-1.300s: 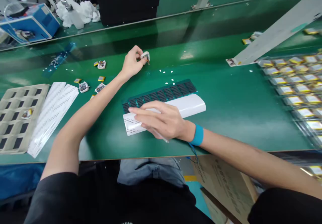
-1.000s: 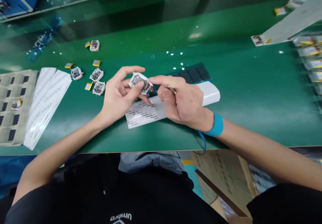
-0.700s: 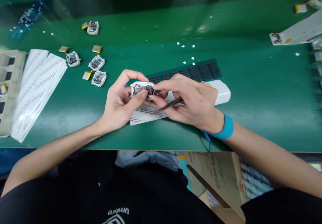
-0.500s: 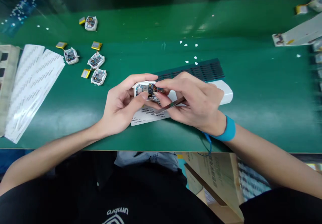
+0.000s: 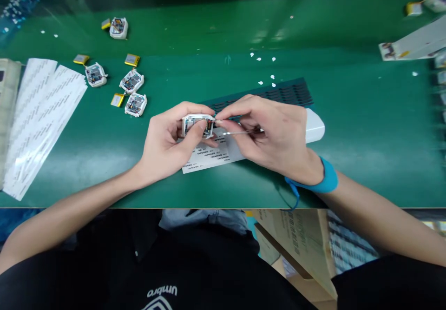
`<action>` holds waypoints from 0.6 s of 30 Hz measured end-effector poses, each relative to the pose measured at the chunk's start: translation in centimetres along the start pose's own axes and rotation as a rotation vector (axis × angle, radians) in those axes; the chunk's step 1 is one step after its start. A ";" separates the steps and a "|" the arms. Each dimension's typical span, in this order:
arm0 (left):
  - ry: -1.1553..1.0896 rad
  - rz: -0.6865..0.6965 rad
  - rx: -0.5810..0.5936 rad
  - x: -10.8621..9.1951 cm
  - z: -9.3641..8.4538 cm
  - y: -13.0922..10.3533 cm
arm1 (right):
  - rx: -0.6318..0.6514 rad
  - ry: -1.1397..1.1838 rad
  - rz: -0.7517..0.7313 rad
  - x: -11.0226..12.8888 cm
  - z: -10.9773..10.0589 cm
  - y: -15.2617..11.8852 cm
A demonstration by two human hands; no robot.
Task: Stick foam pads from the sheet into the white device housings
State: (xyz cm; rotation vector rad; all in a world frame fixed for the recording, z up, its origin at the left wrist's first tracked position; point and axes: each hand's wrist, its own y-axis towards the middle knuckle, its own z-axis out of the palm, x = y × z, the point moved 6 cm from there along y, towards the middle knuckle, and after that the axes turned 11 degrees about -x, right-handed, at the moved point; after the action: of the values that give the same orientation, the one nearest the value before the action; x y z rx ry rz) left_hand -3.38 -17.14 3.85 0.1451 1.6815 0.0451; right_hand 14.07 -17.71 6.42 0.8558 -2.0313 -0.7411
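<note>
A white watch case [image 5: 190, 123] with exposed electronics is gripped by my left hand [image 5: 170, 138], its thumb pressed over the circuit board. At the case's right edge, my right hand [image 5: 272, 133] pinches with thumb and forefinger; what lies between those fingertips is too small to tell. Metal tweezers [image 5: 235, 133] are tucked in the same hand, their tips pointing left below the pinch. Under the hands lie a white printed sheet [image 5: 205, 156] and a dark strip sheet [image 5: 291, 94]. A white rounded block [image 5: 314, 126] shows partly behind my right hand.
Several open watch cases [image 5: 132, 81] with yellow batteries [image 5: 132, 59] lie at the left. Beside them are white label sheets [image 5: 42, 110]. Small white stickers [image 5: 272, 76] dot the green table [image 5: 365, 152]. A blue wrist strap [image 5: 327, 175] trails a cord over the table edge.
My right hand has drawn slightly right, from over the board to the case's edge. The tweezers now lie more level, and my left thumb rests farther right on the board.
</note>
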 end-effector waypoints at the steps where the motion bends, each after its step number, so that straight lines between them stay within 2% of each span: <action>1: -0.005 -0.019 0.006 0.1 0.1 -0.1 | -0.009 0.000 -0.003 0.0 0.0 0.1; 8: -0.101 -0.122 0.088 0.3 1.1 -0.8 | -0.057 -0.075 -0.015 0.5 -0.2 -0.3; 14: -0.127 -0.136 0.102 0.1 1.2 -0.9 | 0.009 -0.298 -0.164 0.8 -0.1 -1.1; 18: -0.103 -0.141 0.133 -0.1 1.3 -1.0 | 0.053 -0.377 -0.275 1.3 -0.8 -0.6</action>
State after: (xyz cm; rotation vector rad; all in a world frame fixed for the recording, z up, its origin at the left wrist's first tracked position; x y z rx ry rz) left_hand -2.19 -18.24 3.64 0.1262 1.5883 -0.1781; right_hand 14.33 -19.23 6.90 1.1075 -2.2956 -1.0706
